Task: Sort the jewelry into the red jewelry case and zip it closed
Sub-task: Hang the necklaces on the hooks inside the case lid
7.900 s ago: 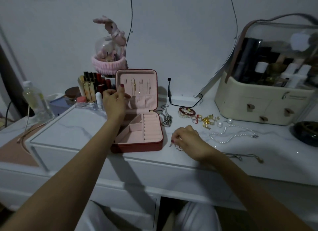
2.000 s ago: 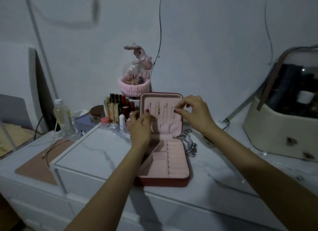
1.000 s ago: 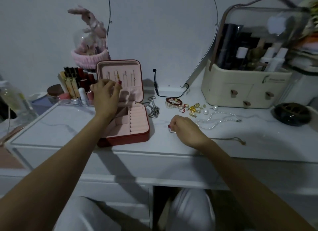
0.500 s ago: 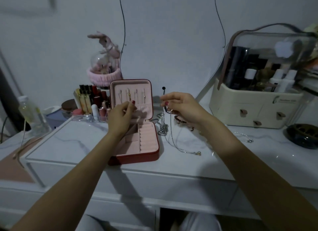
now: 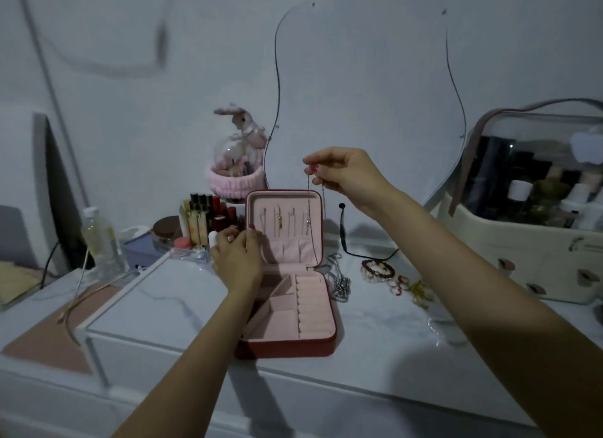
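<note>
While the open red zip case with pink lining (image 5: 290,323) sits on the white marble-look tabletop (image 5: 375,346), its compartments bare and a gold pendant (image 5: 279,216) hanging inside the lid, the right hand (image 5: 342,173) pinches a thin silver chain (image 5: 310,215) above it and the left hand (image 5: 238,258) grips the lid's edge.

Bracelet (image 5: 378,270) on table (image 5: 182,303), right of case (image 5: 295,313)

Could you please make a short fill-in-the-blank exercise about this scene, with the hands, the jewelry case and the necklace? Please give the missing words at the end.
1. The right hand pinches a thin ____ that hangs down in front of the lid.
2. The jewelry case lies ____ on the table, its lid standing upright.
3. The left hand rests at the ____ edge of the lid.
4. The beaded bracelet lies on the table to the ____ of the case.

Missing words: necklace; open; left; right
</note>
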